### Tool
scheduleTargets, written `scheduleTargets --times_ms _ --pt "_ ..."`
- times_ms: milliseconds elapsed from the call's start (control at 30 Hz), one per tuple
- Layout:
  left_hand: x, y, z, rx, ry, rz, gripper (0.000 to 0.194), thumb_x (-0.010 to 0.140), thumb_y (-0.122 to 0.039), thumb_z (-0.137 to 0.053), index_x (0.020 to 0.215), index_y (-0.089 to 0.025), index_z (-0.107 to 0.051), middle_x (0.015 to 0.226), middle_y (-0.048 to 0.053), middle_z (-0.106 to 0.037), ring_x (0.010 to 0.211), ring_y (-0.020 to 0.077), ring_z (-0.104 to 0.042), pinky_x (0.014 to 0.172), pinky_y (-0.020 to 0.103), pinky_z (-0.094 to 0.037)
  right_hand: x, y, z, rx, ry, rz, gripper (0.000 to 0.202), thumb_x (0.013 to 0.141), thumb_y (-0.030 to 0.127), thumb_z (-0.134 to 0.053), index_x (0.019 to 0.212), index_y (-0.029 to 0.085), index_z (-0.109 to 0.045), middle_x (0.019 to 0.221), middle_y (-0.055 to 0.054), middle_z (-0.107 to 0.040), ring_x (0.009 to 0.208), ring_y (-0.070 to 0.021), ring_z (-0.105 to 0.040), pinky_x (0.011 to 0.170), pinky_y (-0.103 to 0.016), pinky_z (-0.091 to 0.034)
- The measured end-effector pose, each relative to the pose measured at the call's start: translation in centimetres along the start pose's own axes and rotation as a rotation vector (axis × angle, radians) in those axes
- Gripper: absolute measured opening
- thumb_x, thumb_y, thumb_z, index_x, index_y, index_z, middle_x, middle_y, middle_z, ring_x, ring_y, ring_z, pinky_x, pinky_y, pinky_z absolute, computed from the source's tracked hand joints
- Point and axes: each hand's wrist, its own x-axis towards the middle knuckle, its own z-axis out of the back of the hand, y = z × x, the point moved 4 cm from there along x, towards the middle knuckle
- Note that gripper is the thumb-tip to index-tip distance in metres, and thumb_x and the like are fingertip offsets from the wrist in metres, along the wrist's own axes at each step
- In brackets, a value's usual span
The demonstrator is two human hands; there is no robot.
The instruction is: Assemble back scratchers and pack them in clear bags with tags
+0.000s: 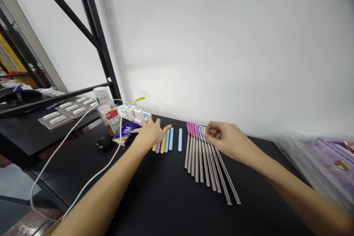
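Several steel rods [197, 162] with curved pink, blue and yellow heads [193, 129] lie fanned out on the black table [155, 206]. At the right end of this row, my right hand [224, 136] is closed in a pinch on a head with a bit of yellow showing. The fingers hide most of that head. Left of the rods, a lone light-blue stick [180, 140] lies apart from a group of blue, yellow and purple sticks [162, 143]. Over the far end of that group my left hand [151, 132] spreads its fingers, partly covering the sticks.
A purple snack packet [127, 132], a black rounded case [104, 143] and a labelled plastic jar [109, 116] stand at the left. Behind are a power strip with plugs [135, 112] and a looping white cable [91, 180]. Plastic-wrapped purple packaging [329, 166] lies at the right.
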Motion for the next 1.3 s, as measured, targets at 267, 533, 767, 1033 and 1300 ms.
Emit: scheduleTargets --times_ms 267,533,767,1033,1300 --pt "-1.3 -2.3 0.7 0.124 -0.261 -0.299 0.049 0.092 -0.055 -0.039 0.115 -0.017 -0.060 0.115 0.019 -0.056 0.112 0.0399 -0.049 0.084 0.056 -0.046 -1.4 -4.8 -1.7 0.140 0.287 -0.288 0.025 0.067 0.018 -0.061 0.078 0.023 -0.039 0.059 0.000 -0.063 0.052 -0.0162 -0.060 0.047 -0.024 -0.040" --pt "-2.5 -5.8 -1.0 0.044 -0.286 -0.673 0.021 0.090 -0.030 -0.049 0.093 -0.017 -0.065 0.099 0.012 -0.061 0.099 0.0279 -0.054 0.085 0.042 -0.048 -1.0 -4.6 -1.1 0.298 0.274 -0.337 0.030 0.063 0.014 -0.061 0.081 0.023 -0.039 0.046 0.006 -0.057 0.046 -0.0135 -0.056 0.047 -0.023 -0.042" --pt "-2.7 -6.1 -1.1 0.132 -0.253 -0.573 0.019 0.082 -0.029 -0.056 0.080 -0.014 -0.068 0.095 0.014 -0.062 0.100 0.0322 -0.054 0.084 0.046 -0.046 -1.3 -3.0 0.9 0.702 0.117 -0.357 0.043 0.066 0.017 -0.069 0.106 0.018 -0.052 0.062 0.003 -0.063 0.057 -0.0108 -0.057 0.060 -0.023 -0.049" --pt "-2.2 -6.1 -1.3 0.088 -0.295 -0.553 0.028 0.094 -0.030 -0.043 0.093 -0.010 -0.063 0.105 0.017 -0.060 0.105 0.0319 -0.054 0.087 0.045 -0.046 -1.5 -2.7 0.6 1.003 0.128 -0.317 0.020 0.076 0.032 -0.072 0.085 0.014 -0.068 0.083 -0.005 -0.066 0.073 -0.0108 -0.059 0.064 -0.020 -0.050" --pt "-4.1 -7.0 -0.4 -0.419 -0.143 -0.870 0.031 0.100 -0.026 -0.037 0.131 -0.026 -0.039 0.117 0.006 -0.063 0.100 0.0223 -0.064 0.085 0.035 -0.050 -3.2 -3.9 3.6 1.173 -0.471 -0.198 0.027 0.076 0.040 -0.074 0.084 0.020 -0.058 0.080 -0.001 -0.065 0.073 -0.0149 -0.068 0.070 -0.026 -0.056"
